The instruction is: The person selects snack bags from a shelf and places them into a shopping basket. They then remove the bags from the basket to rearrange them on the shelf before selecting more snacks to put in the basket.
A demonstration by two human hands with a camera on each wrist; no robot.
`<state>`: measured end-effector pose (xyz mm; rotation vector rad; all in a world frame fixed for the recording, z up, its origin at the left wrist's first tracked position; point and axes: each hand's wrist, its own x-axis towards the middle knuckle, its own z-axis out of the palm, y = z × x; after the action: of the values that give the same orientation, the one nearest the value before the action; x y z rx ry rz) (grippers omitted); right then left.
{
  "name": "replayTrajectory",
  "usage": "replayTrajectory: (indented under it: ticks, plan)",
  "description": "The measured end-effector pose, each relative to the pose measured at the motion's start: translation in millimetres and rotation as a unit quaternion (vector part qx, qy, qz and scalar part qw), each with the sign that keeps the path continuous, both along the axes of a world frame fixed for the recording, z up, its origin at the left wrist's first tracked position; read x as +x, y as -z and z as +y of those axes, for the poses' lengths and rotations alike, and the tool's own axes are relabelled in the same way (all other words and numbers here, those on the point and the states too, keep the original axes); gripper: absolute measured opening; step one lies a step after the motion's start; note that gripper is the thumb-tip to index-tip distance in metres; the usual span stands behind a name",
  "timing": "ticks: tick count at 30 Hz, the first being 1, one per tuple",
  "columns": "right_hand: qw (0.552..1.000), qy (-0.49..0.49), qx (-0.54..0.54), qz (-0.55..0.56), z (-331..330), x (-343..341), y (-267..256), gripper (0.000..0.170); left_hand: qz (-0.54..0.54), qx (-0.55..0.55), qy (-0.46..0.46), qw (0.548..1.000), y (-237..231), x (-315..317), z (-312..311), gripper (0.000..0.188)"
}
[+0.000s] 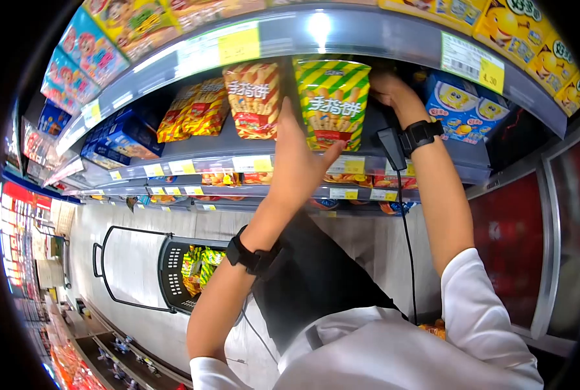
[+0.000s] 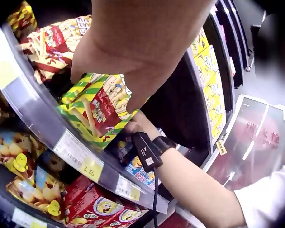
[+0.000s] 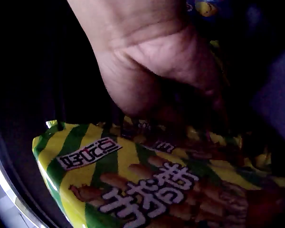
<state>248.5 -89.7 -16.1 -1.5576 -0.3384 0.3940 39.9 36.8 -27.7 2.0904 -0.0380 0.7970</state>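
A green-and-yellow striped bag of finger biscuits (image 1: 332, 97) stands at the front of a grey shelf. My left hand (image 1: 296, 146) is at its lower left, thumb stretched across the bottom front, other fingers straight along the left side. In the left wrist view this hand (image 2: 128, 52) overlaps the upper bag. My right hand (image 1: 386, 88) reaches in behind the bag's right side. In the right wrist view that hand (image 3: 152, 71) bends down behind the bag's top, near more striped packaging. Its fingertips lie in shadow, so I cannot tell what they hold.
Left of the striped bag stands a red-and-cream biscuit bag (image 1: 252, 101). Blue cartoon boxes (image 1: 455, 104) sit on the right. A price-tagged shelf edge (image 1: 355, 29) hangs above. On the floor is a black basket (image 1: 173, 266) holding striped bags. A cable (image 1: 407, 247) hangs from the right wrist.
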Motion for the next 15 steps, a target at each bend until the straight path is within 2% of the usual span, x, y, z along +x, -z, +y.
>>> replayTrajectory:
  ticks: [2, 3, 5, 6, 8, 9, 10, 12, 13, 15]
  plan:
    - [0.998, -0.064, 0.023, 0.005, -4, 21, 14, 0.031, 0.015, -0.003, 0.000, 1.000, 4, 16, 3, 0.102]
    - [0.998, -0.061, 0.025, 0.007, -8, 20, 11, 0.031, 0.026, -0.028, 0.022, 0.999, 4, 23, 5, 0.102]
    - [0.992, -0.114, -0.032, -0.040, -14, 20, 4, 0.036, 0.037, -0.063, 0.033, 0.997, 3, 32, 11, 0.101]
    - [0.992, -0.112, -0.033, -0.037, -12, 33, 15, 0.036, 0.040, -0.064, 0.035, 0.997, 1, 35, 13, 0.101]
    - [0.987, -0.103, -0.007, -0.120, -8, 67, 53, 0.036, 0.102, -0.141, 0.098, 0.980, -5, 39, 18, 0.098]
    - [0.993, -0.081, -0.017, -0.086, -10, 59, 49, 0.033, 0.114, -0.141, 0.106, 0.978, -7, 41, 21, 0.096]
    - [0.989, -0.111, -0.015, -0.099, -13, 32, 22, 0.033, 0.117, -0.119, 0.086, 0.982, -10, 40, 22, 0.094]
    - [0.996, -0.046, -0.039, -0.068, -12, 40, 32, 0.027, 0.134, -0.108, 0.119, 0.978, -11, 45, 27, 0.096]
    - [0.996, -0.044, -0.039, -0.066, -13, 52, 45, 0.027, 0.137, -0.109, 0.121, 0.977, -9, 46, 26, 0.096]
    - [0.975, -0.100, 0.078, -0.184, -14, 86, 89, 0.033, 0.136, -0.134, 0.140, 0.971, -8, 47, 26, 0.101]
